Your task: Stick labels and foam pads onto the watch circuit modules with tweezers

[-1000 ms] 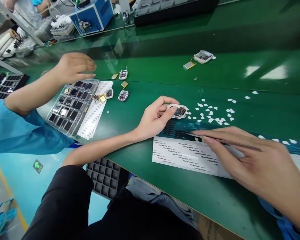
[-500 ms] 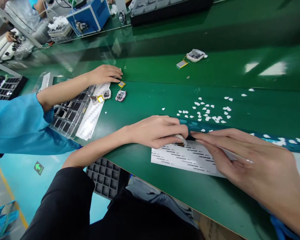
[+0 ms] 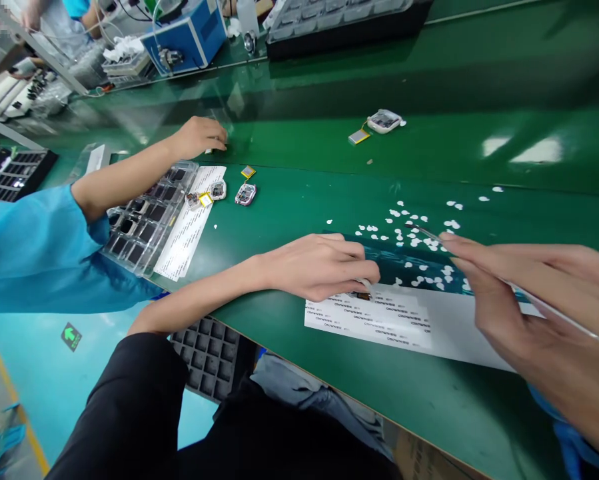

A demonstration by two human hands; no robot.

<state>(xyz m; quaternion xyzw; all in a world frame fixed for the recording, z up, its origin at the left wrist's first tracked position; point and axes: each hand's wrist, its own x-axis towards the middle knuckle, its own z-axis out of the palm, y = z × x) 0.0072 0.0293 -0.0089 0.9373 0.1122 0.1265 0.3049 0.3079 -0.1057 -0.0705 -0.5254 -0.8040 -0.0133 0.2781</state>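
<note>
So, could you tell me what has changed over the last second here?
The left hand brought the small device down from near the white scraps onto the label sheet and keeps it pinned there. The right hand, gripping the tweezers, met it at the sheet, then drew back right, tip now over the scraps. The co-worker's hand reached past the tray. Sheet, tray and scraps stayed put.

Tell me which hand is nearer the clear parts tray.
Left. The left hand, pinching a small device, lies right of the clear parts tray; the right hand, holding tweezers, is much farther right.
</note>
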